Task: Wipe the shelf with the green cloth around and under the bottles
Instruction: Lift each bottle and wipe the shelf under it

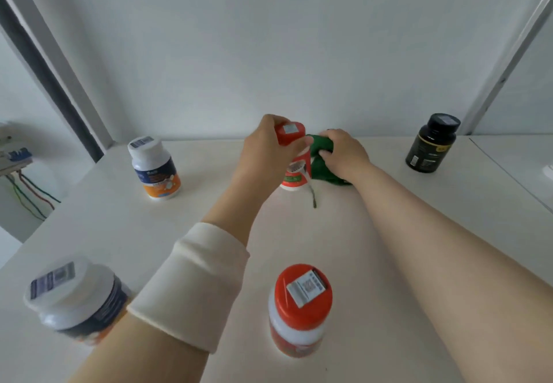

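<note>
Our left hand (pixel 263 146) has its grip wrapped over the cap and shoulder of the far red-capped bottle (pixel 292 173), which sits near the middle of the shelf (pixel 389 218), close to the back wall (pixel 269 53). We cannot tell whether the bottle's base rests on the shelf or is raised just off it.

Our right hand (pixel 344 152) is just to the right of that bottle, its grip clenched round the bunched green cloth (pixel 321 168). The cloth touches the bottle's right side and reaches down onto the shelf beside the base. A thin cord (pixel 313 197) trails from the cloth toward us across the shelf.

Four more bottles stand upright, well apart from the hands:
- The blue-and-orange bottle (pixel 154 167), white-capped, is at the far left.
- The black bottle (pixel 432 147) is at the far right, near the wall.
- The near red-capped bottle (pixel 299 310) stands between our two forearms.
- The dark-labelled bottle (pixel 74 295), also white-capped and blurred, is at the near left, just beside our left forearm.

A cream sleeve band (pixel 191 287) covers part of the left forearm; the right forearm is bare. Beyond the shelf's left edge we see coloured wires (pixel 30 194) hanging.
</note>
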### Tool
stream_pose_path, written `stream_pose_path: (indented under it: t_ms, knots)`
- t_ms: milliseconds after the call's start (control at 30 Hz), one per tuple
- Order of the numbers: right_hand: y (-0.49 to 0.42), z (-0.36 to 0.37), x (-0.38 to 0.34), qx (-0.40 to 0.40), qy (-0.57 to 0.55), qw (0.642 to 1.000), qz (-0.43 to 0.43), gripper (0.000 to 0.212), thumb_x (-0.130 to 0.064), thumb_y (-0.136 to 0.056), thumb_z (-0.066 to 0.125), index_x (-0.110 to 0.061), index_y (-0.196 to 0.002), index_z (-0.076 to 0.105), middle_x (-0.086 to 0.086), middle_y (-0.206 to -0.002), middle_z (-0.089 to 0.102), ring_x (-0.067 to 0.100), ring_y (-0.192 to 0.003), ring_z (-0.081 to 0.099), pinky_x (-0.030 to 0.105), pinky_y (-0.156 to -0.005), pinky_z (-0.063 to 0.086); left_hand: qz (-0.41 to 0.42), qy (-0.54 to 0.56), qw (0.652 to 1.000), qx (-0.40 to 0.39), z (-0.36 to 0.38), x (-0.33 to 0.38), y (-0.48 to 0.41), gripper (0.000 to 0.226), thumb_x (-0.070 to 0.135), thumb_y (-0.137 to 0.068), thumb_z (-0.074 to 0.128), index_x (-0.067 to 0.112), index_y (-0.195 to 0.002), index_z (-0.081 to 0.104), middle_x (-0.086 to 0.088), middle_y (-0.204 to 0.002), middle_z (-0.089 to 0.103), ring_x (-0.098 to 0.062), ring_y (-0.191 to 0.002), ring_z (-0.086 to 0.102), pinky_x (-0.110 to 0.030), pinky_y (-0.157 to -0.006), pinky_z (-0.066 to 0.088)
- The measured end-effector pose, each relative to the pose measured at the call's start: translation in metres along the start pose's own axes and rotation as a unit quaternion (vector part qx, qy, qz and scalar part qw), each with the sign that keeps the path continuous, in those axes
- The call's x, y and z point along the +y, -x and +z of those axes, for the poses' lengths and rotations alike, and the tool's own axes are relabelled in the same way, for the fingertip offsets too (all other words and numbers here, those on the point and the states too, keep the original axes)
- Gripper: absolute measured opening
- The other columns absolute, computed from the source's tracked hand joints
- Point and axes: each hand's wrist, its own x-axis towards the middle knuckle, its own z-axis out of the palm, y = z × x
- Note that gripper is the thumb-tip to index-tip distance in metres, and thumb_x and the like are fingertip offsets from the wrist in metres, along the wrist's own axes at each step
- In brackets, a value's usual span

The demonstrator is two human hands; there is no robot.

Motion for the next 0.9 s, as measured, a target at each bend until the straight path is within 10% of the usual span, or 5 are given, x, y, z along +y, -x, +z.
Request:
stream_pose_path:
  t_ms: [300, 500, 900]
  knots:
    - [0.093, -0.009, -0.017, -0.239, -0.175, 0.943, -0.152, 0.054, 0.015, -0.075, 0.049, -0.025, -0.107, 0.067, -0.015, -0.121, 0.062, -0.008, -0.114, 0.050, 0.001, -0.098, 0.030, 0.041, 0.041, 0.993, 0.101, -0.042, 0.015, -0.014, 0.043, 0.027, -0.084, 0.063, 0.016, -0.122, 0.047, 0.007, -0.106, 0.050, -0.011, -0.089, 0.048, 0.000, -0.051, 0.037]
    - [0.023, -0.017, 0.007, -0.047, -0.069, 0.995, -0.057, 0.044, -0.002, -0.087, 0.047, -0.022, -0.125, 0.054, -0.003, -0.135, 0.052, 0.016, -0.126, 0.045, 0.009, -0.091, 0.024, 0.009, 0.057, 0.996, 0.064, -0.031, 0.000, -0.013, 0.040, 0.025, -0.084, 0.062, 0.017, -0.121, 0.047, 0.007, -0.106, 0.050, -0.012, -0.089, 0.049, -0.003, -0.052, 0.039]
    - [0.115, -0.017, 0.003, -0.108, -0.101, 0.984, -0.096, 0.056, 0.009, -0.081, 0.046, -0.030, -0.120, 0.058, -0.014, -0.136, 0.050, 0.008, -0.131, 0.039, 0.016, -0.107, 0.021, -0.001, 0.051, 0.999, 0.000, -0.003, -0.016, 0.000, 0.044, 0.024, -0.086, 0.060, 0.015, -0.125, 0.043, 0.006, -0.109, 0.048, -0.014, -0.098, 0.049, -0.014, -0.066, 0.037]
